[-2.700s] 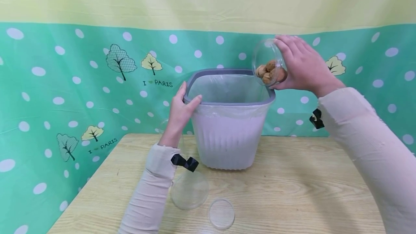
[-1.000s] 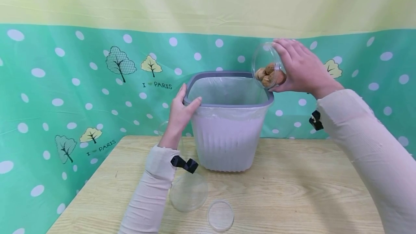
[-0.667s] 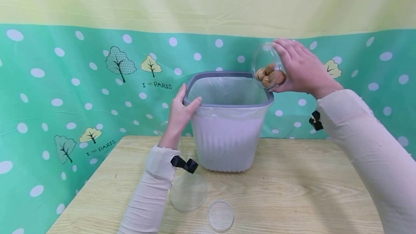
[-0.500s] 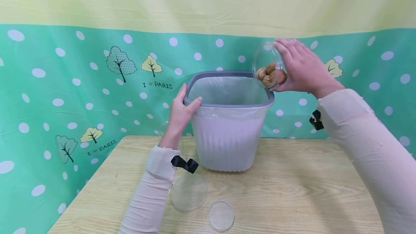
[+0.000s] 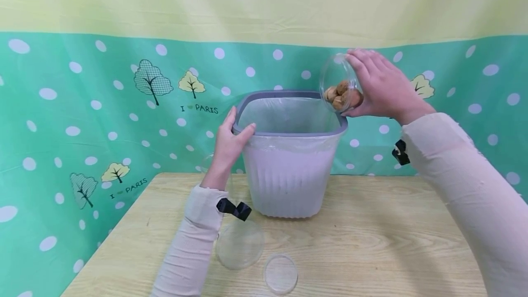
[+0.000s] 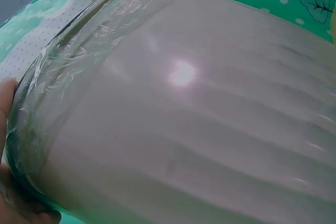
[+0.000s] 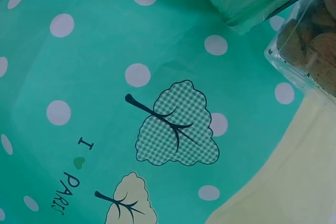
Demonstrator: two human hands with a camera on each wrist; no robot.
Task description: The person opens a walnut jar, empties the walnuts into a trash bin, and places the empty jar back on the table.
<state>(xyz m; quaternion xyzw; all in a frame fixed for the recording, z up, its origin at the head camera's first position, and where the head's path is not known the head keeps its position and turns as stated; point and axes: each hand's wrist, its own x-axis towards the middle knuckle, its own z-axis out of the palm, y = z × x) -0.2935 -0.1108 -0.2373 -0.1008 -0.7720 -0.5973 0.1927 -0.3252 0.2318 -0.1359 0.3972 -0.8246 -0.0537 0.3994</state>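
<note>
A pale trash bin (image 5: pixel 288 178) with a grey rim and a clear plastic liner (image 6: pixel 100 40) stands upright on the table. My left hand (image 5: pixel 228 148) grips its rim at the left, thumb over the front edge. At the opposite side, my right hand (image 5: pixel 381 86) holds a clear plastic jar (image 5: pixel 335 68) tipped on its side, its mouth facing left over the bin's right rim. Several walnuts (image 5: pixel 341 93) lie inside the jar along its lower side. The right wrist view catches part of the jar (image 7: pixel 275 56) and its walnuts (image 7: pixel 310 45). The bin's bottom is hidden.
On the wooden table (image 5: pixel 371 242), a large clear round lid (image 5: pixel 240 245) and a smaller one (image 5: pixel 281 274) lie in front of the bin. Behind my left wrist stands a clear container (image 5: pixel 207 162), mostly hidden. A patterned green and yellow cloth (image 5: pixel 123 8) hangs close behind.
The head view has shifted slightly, so the scene sits a little lower than in the oldest frame. Both hands, the bin, the jar and the walnuts keep their places.
</note>
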